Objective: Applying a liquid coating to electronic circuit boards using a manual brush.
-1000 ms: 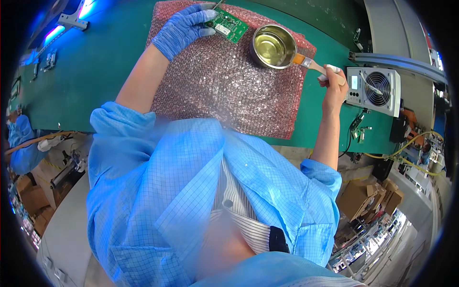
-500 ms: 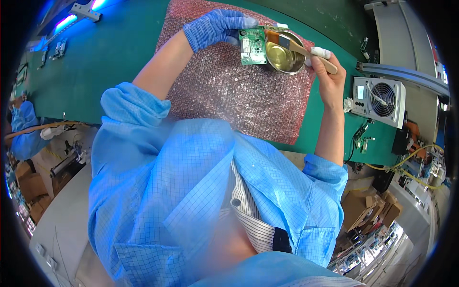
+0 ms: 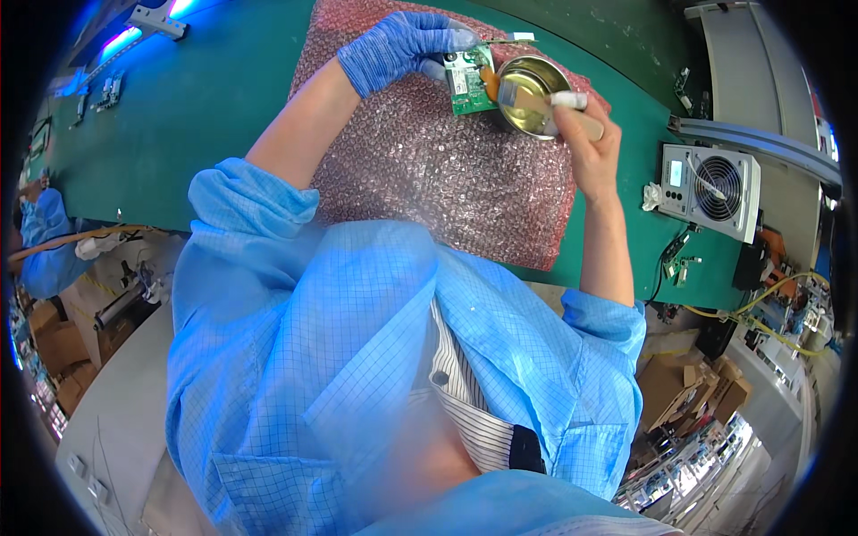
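My left hand (image 3: 407, 49), in a blue knit glove with pale fingertips, is closed on the edge of a green circuit board (image 3: 466, 82). White labels and small parts show on the board's face. In my right hand (image 3: 587, 134), bare but for white finger covers, is a brush (image 3: 529, 98) with a wooden handle. Its orange bristles are bent against the board's right edge. Under the brush stands a round metal bowl (image 3: 552, 69) with clear yellowish liquid in it. Part of the bowl is hidden by the brush and my right hand.
Pink bubble wrap (image 3: 447, 179) lies beneath the bowl on the green table (image 3: 214, 54). To the right is a white box with a fan (image 3: 715, 188). Small boards (image 3: 109, 92) lie at the far left, near a lit purple lamp (image 3: 123, 40). Another blue sleeve (image 3: 49, 246) shows at left.
My right hand has moved left and slightly down with the brush. The bristles have gone from the board's upper right to lower along its right edge. The board is tilted a little differently.
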`<action>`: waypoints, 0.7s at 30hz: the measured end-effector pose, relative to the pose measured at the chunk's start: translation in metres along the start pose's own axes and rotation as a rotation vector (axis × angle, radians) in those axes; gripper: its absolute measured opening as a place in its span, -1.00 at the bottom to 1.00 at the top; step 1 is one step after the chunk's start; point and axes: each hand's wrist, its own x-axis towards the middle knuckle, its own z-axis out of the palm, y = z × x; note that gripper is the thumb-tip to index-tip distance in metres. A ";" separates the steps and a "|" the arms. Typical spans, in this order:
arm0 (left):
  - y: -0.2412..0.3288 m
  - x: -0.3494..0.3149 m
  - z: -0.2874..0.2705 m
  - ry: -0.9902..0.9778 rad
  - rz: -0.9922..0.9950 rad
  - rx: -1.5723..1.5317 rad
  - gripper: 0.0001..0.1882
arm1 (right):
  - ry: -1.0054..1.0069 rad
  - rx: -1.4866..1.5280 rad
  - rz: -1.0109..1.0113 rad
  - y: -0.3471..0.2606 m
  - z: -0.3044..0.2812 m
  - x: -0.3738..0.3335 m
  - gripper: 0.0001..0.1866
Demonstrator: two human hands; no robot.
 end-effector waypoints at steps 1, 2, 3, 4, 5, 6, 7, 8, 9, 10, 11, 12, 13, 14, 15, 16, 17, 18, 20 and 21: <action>-0.002 0.000 -0.001 0.000 0.000 -0.001 -0.55 | -0.028 0.003 0.026 0.005 0.001 -0.006 -0.83; -0.002 0.001 -0.002 0.010 0.002 0.003 -0.56 | -0.028 0.002 0.027 0.005 0.001 -0.012 -0.83; -0.004 0.000 -0.003 0.022 0.002 0.007 -0.56 | -0.042 -0.007 0.054 0.005 0.001 -0.018 -0.83; -0.004 0.000 -0.003 0.024 0.000 0.008 -0.56 | -0.055 -0.016 0.080 0.005 0.001 -0.020 -0.83; -0.005 0.000 -0.004 0.027 -0.008 -0.002 -0.57 | -0.037 0.004 0.034 0.006 0.000 -0.020 -0.83; -0.005 0.002 -0.003 0.023 -0.017 -0.011 -0.58 | -0.033 0.005 0.037 0.004 0.000 -0.019 -0.83; -0.005 0.002 -0.001 0.019 -0.019 -0.010 -0.58 | 0.021 0.016 -0.016 0.001 0.002 -0.016 -0.83; -0.004 0.001 0.001 0.030 -0.022 0.021 -0.57 | 0.074 0.027 -0.068 -0.003 0.004 -0.012 -0.84; -0.002 0.000 0.004 0.041 -0.024 0.053 -0.57 | 0.111 0.029 -0.104 -0.005 0.010 -0.008 -0.83; 0.000 0.000 0.007 0.039 -0.024 0.055 -0.57 | 0.114 0.030 -0.105 -0.006 0.013 -0.003 -0.83; 0.001 0.000 0.011 0.021 -0.019 0.058 -0.57 | 0.088 -0.008 -0.146 -0.007 0.015 0.001 -0.82; 0.003 -0.001 0.012 0.006 -0.015 0.059 -0.57 | 0.060 -0.045 -0.186 -0.008 0.018 0.005 -0.80; 0.004 -0.001 0.012 0.005 -0.016 0.060 -0.57 | 0.039 -0.038 -0.192 -0.008 0.021 0.007 -0.79; 0.004 -0.001 0.011 0.006 -0.004 0.088 -0.57 | 0.040 -0.037 -0.191 -0.009 0.021 0.007 -0.79; 0.004 -0.002 0.010 0.010 0.008 0.114 -0.58 | -0.020 -0.122 -0.173 -0.010 0.019 0.007 -0.79; 0.005 -0.003 0.010 0.012 0.006 0.114 -0.58 | -0.080 -0.207 -0.155 -0.010 0.018 0.007 -0.80; 0.007 -0.004 0.010 0.011 0.005 0.123 -0.58 | -0.114 -0.206 -0.120 -0.010 0.018 0.004 -0.80; 0.007 -0.005 0.011 0.012 0.005 0.132 -0.57 | -0.118 -0.204 -0.119 -0.012 0.016 0.001 -0.80; 0.004 -0.006 0.008 0.021 0.017 0.144 -0.57 | -0.236 -0.347 -0.039 -0.015 0.010 -0.003 -0.81; 0.003 -0.006 0.008 0.022 0.031 0.156 -0.57 | -0.229 -0.344 0.004 -0.012 0.005 -0.005 -0.81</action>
